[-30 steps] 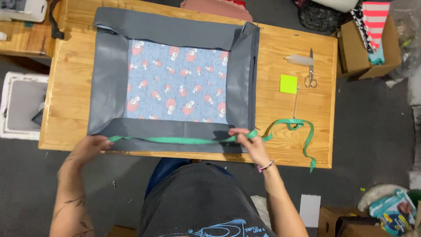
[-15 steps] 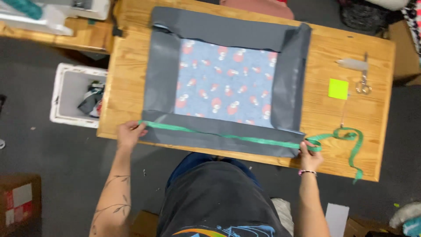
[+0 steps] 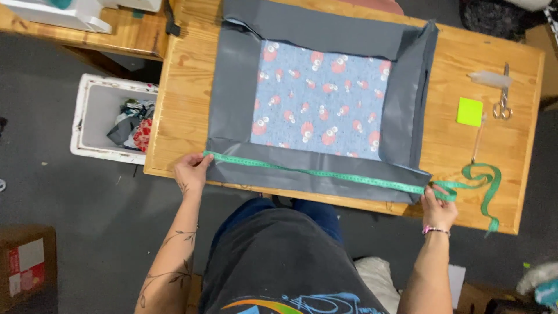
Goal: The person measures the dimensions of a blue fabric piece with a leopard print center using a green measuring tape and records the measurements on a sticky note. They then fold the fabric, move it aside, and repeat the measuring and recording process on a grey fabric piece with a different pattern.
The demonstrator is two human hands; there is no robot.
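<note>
A green measuring tape (image 3: 325, 174) lies stretched along the near grey border of a fabric piece (image 3: 232, 93) on the wooden table (image 3: 186, 104). The fabric has a blue patterned centre (image 3: 322, 99) with red and white spots. My left hand (image 3: 190, 170) pins the tape's end at the fabric's near left corner. My right hand (image 3: 439, 208) pinches the tape at the near right corner. The tape's loose remainder (image 3: 483, 183) curls on the table beyond my right hand.
Scissors (image 3: 503, 99), a pale pointed tool (image 3: 488, 78), a yellow-green sticky pad (image 3: 469, 111) and a thin stick (image 3: 478, 139) lie on the table's right side. A white bin (image 3: 93, 116) with fabric scraps stands on the floor at the left. A cardboard box (image 3: 26, 267) sits lower left.
My hands have drawn apart along the tape, the left to the fabric's left corner, the right to its right corner. The camera view has shifted, showing more floor at the left.
</note>
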